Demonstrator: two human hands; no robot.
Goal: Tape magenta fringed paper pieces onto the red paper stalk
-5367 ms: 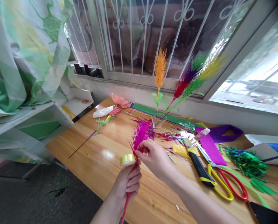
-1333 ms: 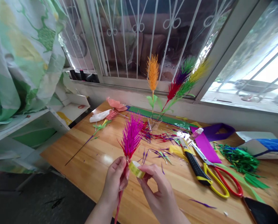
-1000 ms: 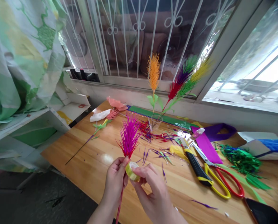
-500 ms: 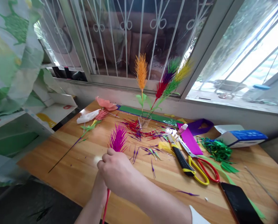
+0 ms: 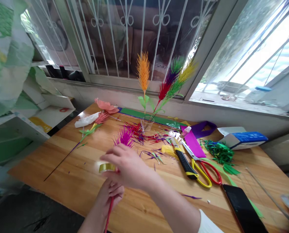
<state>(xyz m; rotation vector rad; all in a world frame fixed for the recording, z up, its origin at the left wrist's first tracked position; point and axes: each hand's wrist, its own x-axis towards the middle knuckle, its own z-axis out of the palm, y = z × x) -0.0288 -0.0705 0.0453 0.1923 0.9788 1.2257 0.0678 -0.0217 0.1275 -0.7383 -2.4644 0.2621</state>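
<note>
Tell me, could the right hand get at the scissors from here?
Probably yes: the scissors lie uncovered on the table, though the right hand would likely have to release the tape roll first.

A barred window (image 5: 125,45) spans twelve o'clock, curtain (image 5: 3,45) at ten, shelf (image 5: 51,116) at nine. A box (image 5: 246,139) sits at three; at four lie knife (image 5: 185,161), scissors (image 5: 193,156) and, lower, a phone (image 5: 244,208).

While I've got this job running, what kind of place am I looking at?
Probably an indoor craft workspace, perhaps at home: a wooden table by a barred window holds scissors beside a utility knife, and an orange artificial plume stands in a clear cup.
</note>
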